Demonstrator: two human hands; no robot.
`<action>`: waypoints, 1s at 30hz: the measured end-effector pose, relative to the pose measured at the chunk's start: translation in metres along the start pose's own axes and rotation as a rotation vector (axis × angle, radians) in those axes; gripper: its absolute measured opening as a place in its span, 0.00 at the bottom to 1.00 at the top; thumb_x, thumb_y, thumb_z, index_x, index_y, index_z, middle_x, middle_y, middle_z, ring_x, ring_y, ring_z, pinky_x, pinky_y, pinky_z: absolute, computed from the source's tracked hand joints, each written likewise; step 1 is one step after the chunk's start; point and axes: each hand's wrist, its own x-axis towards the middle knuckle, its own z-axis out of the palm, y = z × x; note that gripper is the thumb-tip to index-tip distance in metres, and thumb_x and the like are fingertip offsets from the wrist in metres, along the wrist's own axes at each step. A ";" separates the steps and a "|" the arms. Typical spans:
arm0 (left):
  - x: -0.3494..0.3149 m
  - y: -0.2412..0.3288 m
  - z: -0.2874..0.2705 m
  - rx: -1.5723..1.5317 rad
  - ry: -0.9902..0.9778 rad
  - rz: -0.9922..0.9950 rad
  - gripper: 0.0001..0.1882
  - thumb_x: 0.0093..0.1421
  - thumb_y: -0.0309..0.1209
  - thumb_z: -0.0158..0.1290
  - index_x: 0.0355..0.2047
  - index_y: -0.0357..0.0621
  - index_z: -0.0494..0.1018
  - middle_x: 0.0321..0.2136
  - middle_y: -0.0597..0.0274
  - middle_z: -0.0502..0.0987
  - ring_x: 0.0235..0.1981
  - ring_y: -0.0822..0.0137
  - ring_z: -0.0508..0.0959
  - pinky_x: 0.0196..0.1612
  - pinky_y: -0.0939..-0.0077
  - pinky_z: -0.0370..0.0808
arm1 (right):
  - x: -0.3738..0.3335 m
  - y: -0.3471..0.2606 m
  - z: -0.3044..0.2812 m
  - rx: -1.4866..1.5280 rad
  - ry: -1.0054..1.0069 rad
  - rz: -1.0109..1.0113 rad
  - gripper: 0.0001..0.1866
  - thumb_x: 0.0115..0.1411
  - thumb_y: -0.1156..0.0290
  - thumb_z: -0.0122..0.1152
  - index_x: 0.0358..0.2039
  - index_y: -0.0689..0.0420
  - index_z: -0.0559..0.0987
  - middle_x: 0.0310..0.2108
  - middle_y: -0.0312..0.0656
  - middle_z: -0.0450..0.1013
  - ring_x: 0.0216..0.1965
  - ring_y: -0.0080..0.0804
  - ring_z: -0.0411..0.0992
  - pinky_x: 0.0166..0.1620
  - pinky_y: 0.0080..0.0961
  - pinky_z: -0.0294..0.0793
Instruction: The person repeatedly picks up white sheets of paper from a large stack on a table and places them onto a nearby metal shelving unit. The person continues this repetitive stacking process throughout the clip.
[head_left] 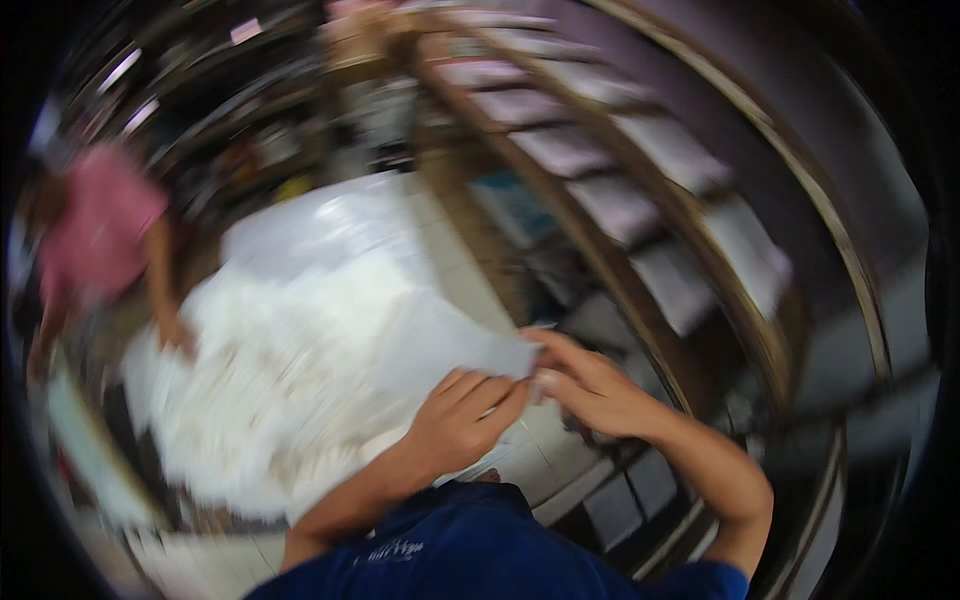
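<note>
A thin, translucent white sheet [445, 345], perhaps a plastic bag, stretches from the heap toward me. My right hand [595, 388] pinches its near right corner between thumb and fingers. Beside it, my left hand [465, 418] has its fingers curled over the sheet's near edge. Under and left of the sheet spreads a big loose heap of white pieces [250, 370], too blurred to name. Behind the heap lies a smooth, shiny white stack or bundle [325, 225].
Across the heap at left, a person in a pink top [105, 220] reaches one hand [178, 335] to its edge. Wooden shelves [590, 115] holding several pale packs rise on the right. Light tiles [460, 265] border the heap's right side.
</note>
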 end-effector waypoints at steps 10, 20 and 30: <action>0.038 0.079 0.040 -0.406 -0.016 0.190 0.13 0.51 0.25 0.58 0.39 0.38 0.77 0.34 0.52 0.76 0.35 0.54 0.75 0.38 0.63 0.71 | -0.140 -0.007 -0.071 -0.411 0.565 0.122 0.11 0.55 0.72 0.52 0.37 0.62 0.77 0.31 0.49 0.76 0.34 0.33 0.76 0.38 0.31 0.74; -0.010 0.061 0.093 -0.463 -0.433 -0.021 0.14 0.55 0.26 0.56 0.42 0.37 0.75 0.39 0.44 0.74 0.42 0.46 0.73 0.48 0.57 0.69 | -0.497 -0.100 -0.108 -0.245 1.694 0.582 0.07 0.60 0.64 0.56 0.30 0.52 0.74 0.23 0.28 0.65 0.24 0.15 0.61 0.25 0.14 0.60; -0.008 0.083 0.122 -0.568 -0.597 0.032 0.12 0.56 0.27 0.56 0.40 0.38 0.76 0.38 0.46 0.75 0.42 0.47 0.73 0.47 0.59 0.70 | -0.575 -0.033 -0.049 -0.242 1.830 1.035 0.10 0.54 0.67 0.56 0.22 0.60 0.75 0.19 0.35 0.70 0.17 0.20 0.64 0.17 0.20 0.60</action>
